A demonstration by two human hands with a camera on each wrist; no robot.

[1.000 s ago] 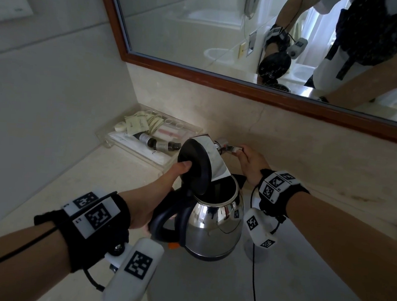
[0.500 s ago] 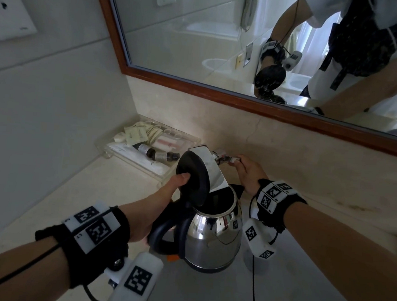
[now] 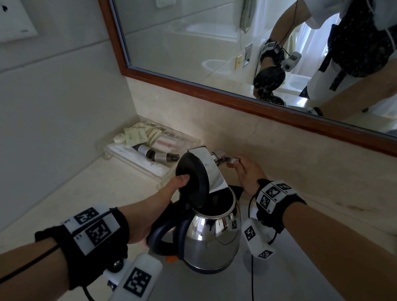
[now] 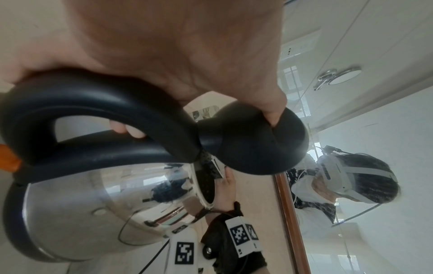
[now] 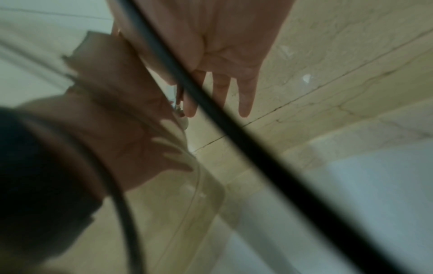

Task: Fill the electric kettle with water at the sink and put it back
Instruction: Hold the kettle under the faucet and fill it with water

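A steel electric kettle with a black handle hangs over the sink basin. Its black lid stands open. My left hand grips the handle, thumb pressed on the raised lid. The flat chrome tap spout reaches over the kettle's mouth. Behind the kettle my right hand pinches the tap lever between thumb and index finger; its other fingers stay straight. I cannot tell whether water is running.
A clear tray of toiletries sits on the counter in the back left corner. A framed mirror hangs above the backsplash, and a wall closes off the left. A black cable dangles from my right wrist.
My head has tilted up a little, so the kettle sits lower in view. Both hands and the kettle keep the same pose at the tap.
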